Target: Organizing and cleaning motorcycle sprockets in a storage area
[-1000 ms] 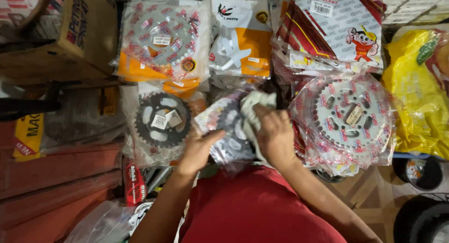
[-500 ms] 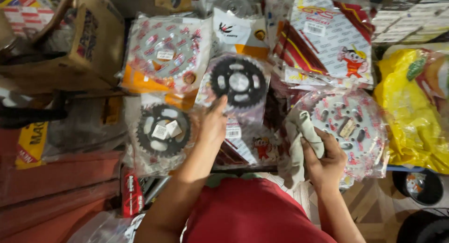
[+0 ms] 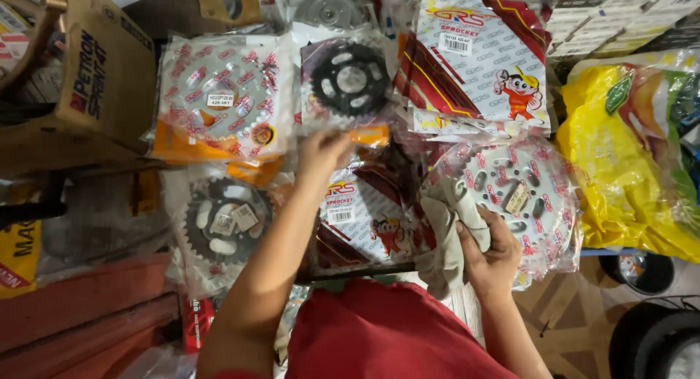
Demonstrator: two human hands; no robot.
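The black sprocket (image 3: 350, 78) in its clear bag lies just above the left hand (image 3: 321, 149), whose blurred grip I cannot tell; the right hand (image 3: 492, 259) pinches a grey cloth (image 3: 446, 237), farther off

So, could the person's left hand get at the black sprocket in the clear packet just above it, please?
Probably yes. The left hand lies at the lower edge of the black sprocket packet, with nothing between them. The right hand grips a grey cloth off to the side.

To your left sits a brown cardboard box (image 3: 102, 80). A bulging yellow plastic bag (image 3: 620, 167) lies at your right. Black tyres (image 3: 656, 342) rest on the floor below it.
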